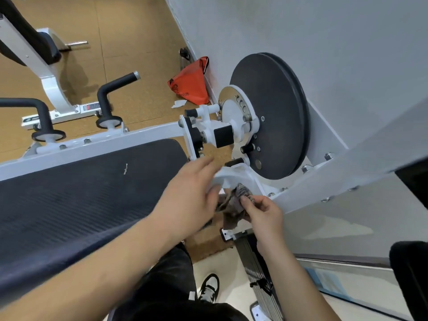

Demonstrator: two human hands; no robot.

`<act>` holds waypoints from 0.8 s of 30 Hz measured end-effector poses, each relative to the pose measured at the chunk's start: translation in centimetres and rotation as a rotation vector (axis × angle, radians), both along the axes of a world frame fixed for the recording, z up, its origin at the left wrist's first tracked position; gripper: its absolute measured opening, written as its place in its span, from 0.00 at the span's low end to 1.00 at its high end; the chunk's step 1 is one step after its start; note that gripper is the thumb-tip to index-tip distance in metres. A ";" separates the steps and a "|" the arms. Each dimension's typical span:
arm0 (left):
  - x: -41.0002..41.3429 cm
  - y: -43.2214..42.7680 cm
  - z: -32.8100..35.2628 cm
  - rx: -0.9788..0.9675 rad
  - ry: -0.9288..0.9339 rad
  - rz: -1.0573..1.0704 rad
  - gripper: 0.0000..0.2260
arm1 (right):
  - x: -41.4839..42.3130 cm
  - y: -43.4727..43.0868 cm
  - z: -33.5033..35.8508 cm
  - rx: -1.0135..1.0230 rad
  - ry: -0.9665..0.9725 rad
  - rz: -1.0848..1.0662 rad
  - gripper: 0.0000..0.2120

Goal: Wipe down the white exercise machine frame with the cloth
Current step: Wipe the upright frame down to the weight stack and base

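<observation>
The white exercise machine frame [240, 176] runs from a long beam on the left to a curved bracket below a big black disc [275, 117]. A crumpled grey-brown cloth [238, 200] lies against that bracket. My right hand [261, 212] pinches the cloth with thumb and fingers, just under the bracket. My left hand [192, 193] is blurred, its fingers fairly straight, reaching over the bracket's left edge and touching the cloth's left side.
A black padded bench [76, 193] fills the lower left. Two black handles [111, 91] stand on the beam. An orange bag [192, 84] lies on the cork floor by the grey wall. A weight stack [261, 274] stands below my right hand.
</observation>
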State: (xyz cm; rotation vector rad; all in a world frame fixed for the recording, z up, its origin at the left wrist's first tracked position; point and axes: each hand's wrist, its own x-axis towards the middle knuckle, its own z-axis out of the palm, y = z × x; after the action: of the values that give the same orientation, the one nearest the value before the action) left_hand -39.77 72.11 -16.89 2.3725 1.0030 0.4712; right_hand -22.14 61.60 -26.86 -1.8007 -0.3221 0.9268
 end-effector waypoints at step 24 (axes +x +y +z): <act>17.0 -7.0 -16.6 -0.606 -0.486 0.422 0.17 | 4.3 -5.5 -3.0 -0.200 -0.265 -0.233 0.25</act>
State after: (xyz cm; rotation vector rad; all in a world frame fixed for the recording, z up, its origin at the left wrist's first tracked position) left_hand -22.76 65.13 -33.46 1.4227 1.1957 0.7293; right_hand -17.89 56.06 -29.83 -2.0993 -0.1836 0.5737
